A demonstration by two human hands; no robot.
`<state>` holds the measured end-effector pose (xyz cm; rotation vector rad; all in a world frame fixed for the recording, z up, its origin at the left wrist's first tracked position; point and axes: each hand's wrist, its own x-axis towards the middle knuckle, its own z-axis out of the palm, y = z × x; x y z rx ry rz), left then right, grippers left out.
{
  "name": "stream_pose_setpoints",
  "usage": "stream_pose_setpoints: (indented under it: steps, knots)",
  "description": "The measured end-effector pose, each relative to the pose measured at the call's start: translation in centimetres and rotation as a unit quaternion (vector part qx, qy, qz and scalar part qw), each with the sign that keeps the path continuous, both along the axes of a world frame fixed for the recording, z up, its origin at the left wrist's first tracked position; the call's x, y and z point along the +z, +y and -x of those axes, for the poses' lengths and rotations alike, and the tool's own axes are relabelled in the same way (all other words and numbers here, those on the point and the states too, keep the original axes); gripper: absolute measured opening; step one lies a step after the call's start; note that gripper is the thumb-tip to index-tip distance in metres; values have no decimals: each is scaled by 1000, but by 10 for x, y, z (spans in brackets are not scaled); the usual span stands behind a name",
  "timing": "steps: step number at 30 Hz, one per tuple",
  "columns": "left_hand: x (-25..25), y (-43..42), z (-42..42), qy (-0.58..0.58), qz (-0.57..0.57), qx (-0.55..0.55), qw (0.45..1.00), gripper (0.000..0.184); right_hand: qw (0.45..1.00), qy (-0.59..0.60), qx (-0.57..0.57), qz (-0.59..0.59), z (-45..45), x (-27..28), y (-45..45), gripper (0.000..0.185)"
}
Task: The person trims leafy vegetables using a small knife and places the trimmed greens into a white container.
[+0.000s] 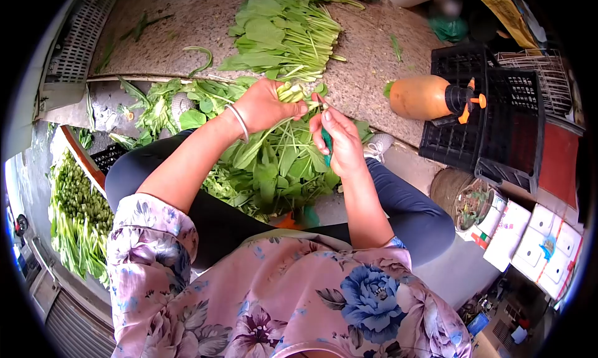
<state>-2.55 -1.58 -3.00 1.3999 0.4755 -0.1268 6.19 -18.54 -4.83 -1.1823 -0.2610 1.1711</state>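
A bunch of leafy green stems [290, 93] is gripped in my left hand [266, 108], cut ends up and leaves hanging below. My right hand [341, 140] is closed around a green-handled tool [327, 145], whose tip is close to the stem ends; the blade is hard to make out. Loose leafy greens [268, 171] lie heaped below my hands, between my legs. Beyond my hands, a pile of greens [286, 34] rests on the speckled stone surface [367, 53], stems toward the right.
An orange spray bottle [420, 97] stands beside black plastic crates [511, 121] on the right. Stacked bundles of greens [78, 202] are at the left, below a white crate [78, 47]. White boxes [548, 252] sit at the lower right.
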Motion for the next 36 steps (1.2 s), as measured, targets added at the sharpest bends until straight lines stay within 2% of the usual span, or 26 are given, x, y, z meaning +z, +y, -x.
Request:
stream_pose_setpoints:
  steps: [2, 3, 4, 5, 6, 7, 8, 9, 10, 12, 14, 15, 17, 18, 20, 24, 25, 26, 28, 32, 34, 35, 36]
  knots:
    - [1, 1, 3, 21, -17, 2, 1000, 13, 1000, 15, 1, 8, 2, -5, 1, 38]
    - [-2, 4, 5, 21, -16, 5, 1000, 13, 996, 86, 11, -12, 1, -12, -1, 38]
    - [-6, 8, 9, 26, 31, -13, 999, 13, 987, 157, 19, -31, 0, -22, -4, 38]
    - [-9, 11, 12, 30, 79, -31, 996, 14, 988, 148, 37, 5, -2, -41, -9, 39]
    - [-9, 12, 15, 30, 80, -29, 996, 14, 988, 148, 38, 7, -5, -46, -9, 39]
    - [-7, 12, 18, 44, 81, -35, 995, 14, 981, 96, 90, 140, -10, -51, -9, 42]
    - [-7, 14, 20, 59, 83, -39, 994, 14, 952, 41, 140, 270, -16, -55, -8, 45]
    - [-12, 15, 23, 52, 118, -62, 990, 12, 949, 18, 125, 288, -24, -57, -2, 50]
    - [-14, 13, 25, 55, 125, -59, 989, 12, 958, -37, 70, 275, -32, -62, 7, 46]
    - [-14, 9, 28, 52, 142, -87, 985, 11, 962, -29, -86, 258, -56, -89, 31, 42]
    - [-16, 11, 29, 49, 151, -97, 983, 10, 954, 11, -177, 243, -78, -126, 55, 35]
    - [-16, 12, 28, 50, 153, -101, 982, 10, 955, 10, -175, 241, -85, -138, 67, 35]
    - [-14, 12, 27, 48, 151, -93, 983, 10, 916, 183, -268, 237, -93, -155, 86, 31]
    - [-14, 13, 26, 47, 151, -88, 983, 10, 917, 182, -263, 238, -96, -158, 93, 31]
    - [-14, 15, 26, 65, 82, -115, 988, 11, 885, 229, -331, 234, -98, -166, 103, 29]
    - [-20, 14, 31, 66, 51, -68, 994, 17, 887, 273, -323, 185, -102, -175, 106, 24]
    - [-19, 16, 31, 86, 65, -81, 991, 9, 898, 256, -318, 165, -101, -175, 104, 23]
    - [-18, 16, 31, 85, 65, -78, 991, 9, 899, 256, -316, 165, -101, -176, 104, 23]
    - [-16, 16, 32, 104, 50, -84, 990, 10, 893, 190, -367, 181, -101, -177, 104, 26]
    - [-17, 12, 34, 93, 49, -81, 991, 12, 877, 188, -374, 236, -110, -173, 116, 35]
    - [-14, 12, 34, 103, 19, -87, 991, 14, 873, 193, -379, 238, -117, -178, 117, 35]
    - [-15, 13, 35, 99, -16, -88, 991, 28, 875, 213, -365, 235, -120, -181, 115, 33]
    - [-16, 14, 35, 97, -17, -87, 991, 28, 877, 232, -351, 231, -123, -183, 113, 31]
